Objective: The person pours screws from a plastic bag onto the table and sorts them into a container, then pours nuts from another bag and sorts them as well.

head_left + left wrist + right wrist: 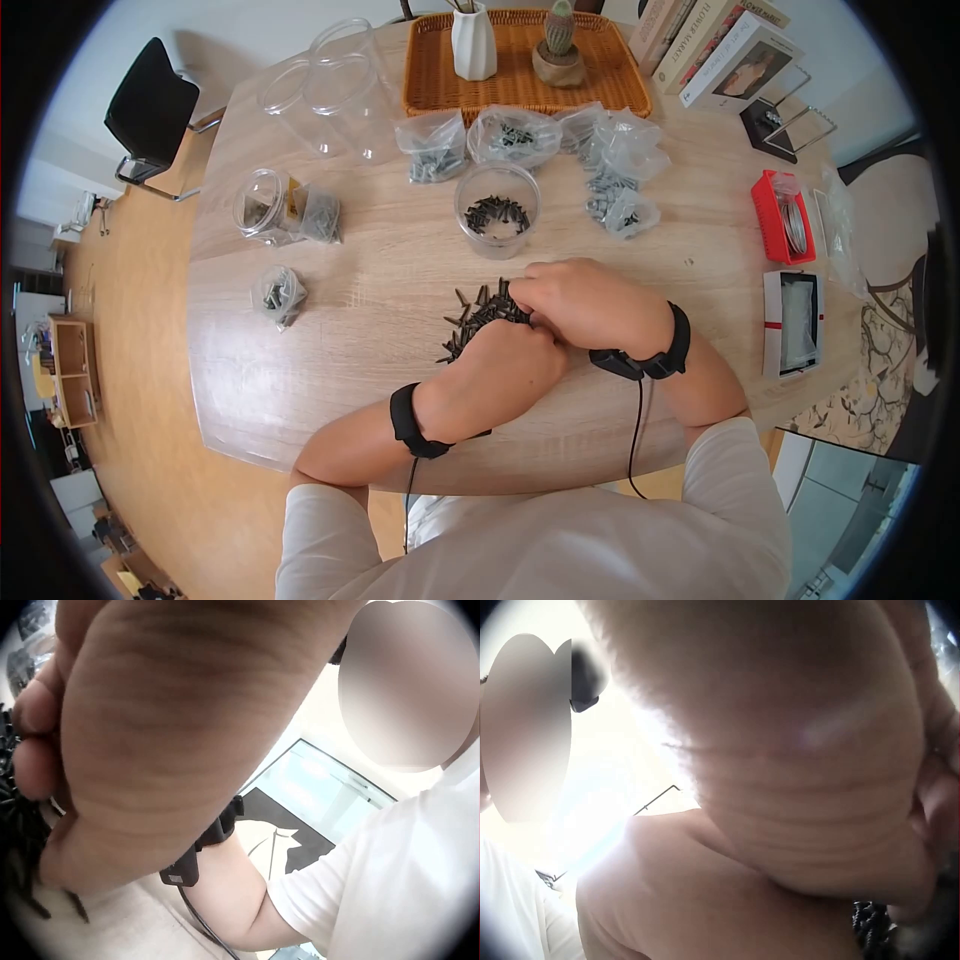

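A loose pile of dark screws (pixel 485 318) lies on the wooden table in front of the person. The left hand (pixel 495 372) is at the pile's near right side, its fingers bent under and mostly hidden. Against its fingertips is the right hand (pixel 585 305), with curled fingers at the pile's right edge. In the left wrist view, screws (pixel 19 832) show beside the left hand (pixel 165 727). The right wrist view has the right hand (pixel 802 750) above a dark patch of screws (pixel 870 930). Whether either hand pinches a screw is hidden.
Beyond the pile stands a clear tub (pixel 498 200) holding dark screws. Bags of hardware (pixel 515 137) line the back, near a wicker tray (pixel 430 80). At left are a jar (pixel 265 205) and small bag (pixel 277 293); at right, a red basket (pixel 770 220) and white box (pixel 775 340).
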`<act>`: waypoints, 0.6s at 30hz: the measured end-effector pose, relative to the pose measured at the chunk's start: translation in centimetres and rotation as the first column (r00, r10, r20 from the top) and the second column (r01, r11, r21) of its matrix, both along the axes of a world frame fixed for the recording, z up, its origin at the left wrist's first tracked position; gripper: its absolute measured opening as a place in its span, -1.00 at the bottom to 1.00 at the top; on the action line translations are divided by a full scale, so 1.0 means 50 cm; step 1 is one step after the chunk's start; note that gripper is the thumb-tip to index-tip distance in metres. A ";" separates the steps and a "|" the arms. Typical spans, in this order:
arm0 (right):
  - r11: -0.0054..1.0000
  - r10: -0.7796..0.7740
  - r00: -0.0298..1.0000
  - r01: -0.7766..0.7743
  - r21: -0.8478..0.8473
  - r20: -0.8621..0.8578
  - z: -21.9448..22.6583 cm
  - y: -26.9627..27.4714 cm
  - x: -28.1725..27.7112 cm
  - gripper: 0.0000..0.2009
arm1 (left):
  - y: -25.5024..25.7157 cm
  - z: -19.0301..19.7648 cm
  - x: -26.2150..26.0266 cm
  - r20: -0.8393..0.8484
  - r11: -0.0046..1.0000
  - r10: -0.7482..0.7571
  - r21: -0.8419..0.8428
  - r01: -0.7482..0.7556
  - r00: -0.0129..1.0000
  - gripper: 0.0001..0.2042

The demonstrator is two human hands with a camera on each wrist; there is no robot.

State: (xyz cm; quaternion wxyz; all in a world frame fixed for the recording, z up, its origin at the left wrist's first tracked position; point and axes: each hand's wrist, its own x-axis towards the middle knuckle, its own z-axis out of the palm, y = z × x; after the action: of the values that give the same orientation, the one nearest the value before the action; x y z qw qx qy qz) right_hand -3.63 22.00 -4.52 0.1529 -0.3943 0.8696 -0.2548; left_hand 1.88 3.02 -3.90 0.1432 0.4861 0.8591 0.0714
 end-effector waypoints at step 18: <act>0.749 -0.357 0.932 0.246 -0.615 -0.061 0.089 -0.036 -0.002 -0.76 | -0.143 0.167 -0.097 0.317 0.776 0.270 0.487 -0.400 0.909 -0.80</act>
State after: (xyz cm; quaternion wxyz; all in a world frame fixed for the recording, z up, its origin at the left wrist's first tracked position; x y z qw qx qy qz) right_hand -3.71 20.22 -0.07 -0.0996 -0.2967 0.8067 -0.5013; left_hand -2.97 -4.12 4.43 0.0828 0.3331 0.8540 0.3911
